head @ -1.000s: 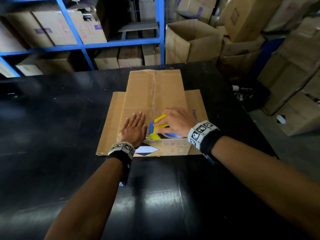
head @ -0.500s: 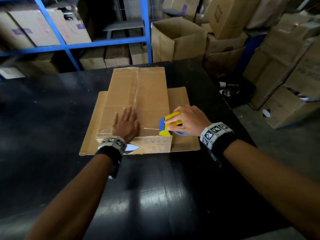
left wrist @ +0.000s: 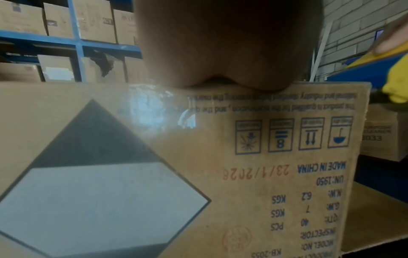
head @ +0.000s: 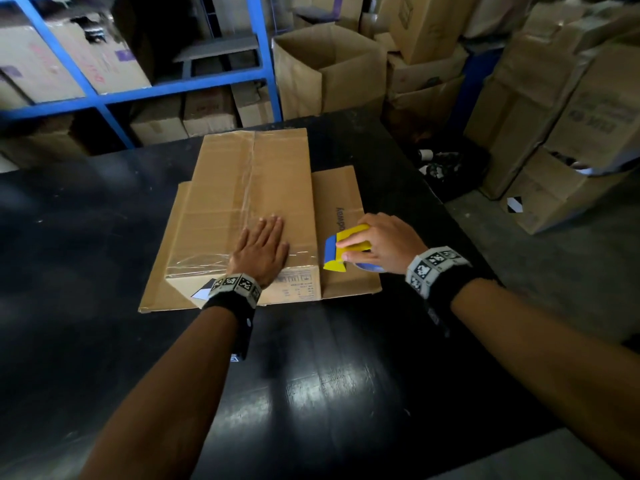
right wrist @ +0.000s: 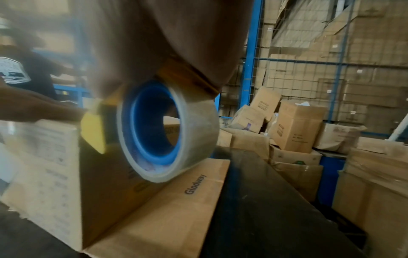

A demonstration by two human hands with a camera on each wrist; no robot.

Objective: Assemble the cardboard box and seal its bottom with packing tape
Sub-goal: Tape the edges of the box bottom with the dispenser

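Observation:
A brown cardboard box [head: 242, 188] stands upside down on the black table [head: 311, 375], its closed flaps facing up and clear tape [head: 194, 263] shining across the near end. My left hand [head: 262, 249] lies flat on the box top with straight fingers. My right hand [head: 375, 245] grips a yellow and blue tape dispenser [head: 341, 251] just off the box's right edge, above an outspread flap [head: 341, 209]. The clear tape roll [right wrist: 167, 132] with a blue core hangs under that hand in the right wrist view. Printed labels cover the box's near side [left wrist: 287, 174].
Blue shelving [head: 138, 91] with cartons stands behind the table. An open carton [head: 329, 71] and stacked boxes [head: 554, 116] crowd the back and right. Another person [right wrist: 24, 73] shows in the right wrist view. The table's right edge drops to a grey floor [head: 554, 271].
My right hand has drawn the tape dispenser rightward across the box top and off its right edge. My left hand stays flat on the box, shifted slightly right.

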